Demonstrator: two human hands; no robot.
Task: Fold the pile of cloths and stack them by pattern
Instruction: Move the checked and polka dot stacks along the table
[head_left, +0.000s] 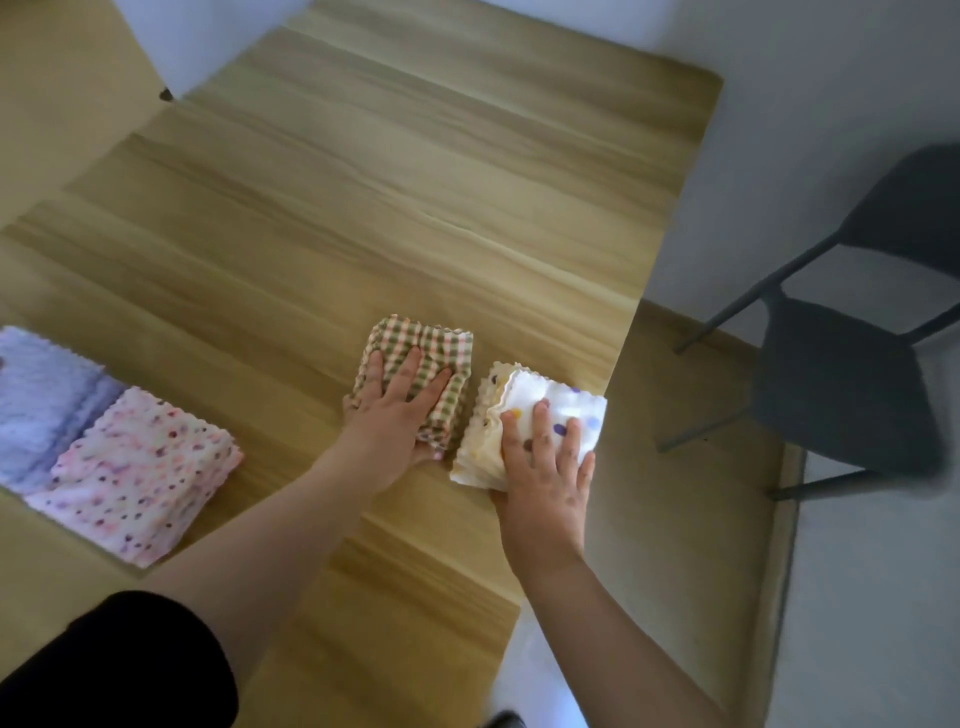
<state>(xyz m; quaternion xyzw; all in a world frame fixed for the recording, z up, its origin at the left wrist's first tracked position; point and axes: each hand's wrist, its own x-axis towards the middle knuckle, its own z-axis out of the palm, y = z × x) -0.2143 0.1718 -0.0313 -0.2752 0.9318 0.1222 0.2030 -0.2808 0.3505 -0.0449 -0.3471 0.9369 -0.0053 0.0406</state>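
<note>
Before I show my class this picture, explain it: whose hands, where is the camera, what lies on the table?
No machine here: a person works with bare hands, and one camera worn on the head looks down at them. On the wooden table lie lilac cloths, a pink spotted stack, a green checked stack and a white dotted stack. The left hand presses flat on the checked stack; the right hand rests on the dotted one. A grey chair stands beside.
</note>
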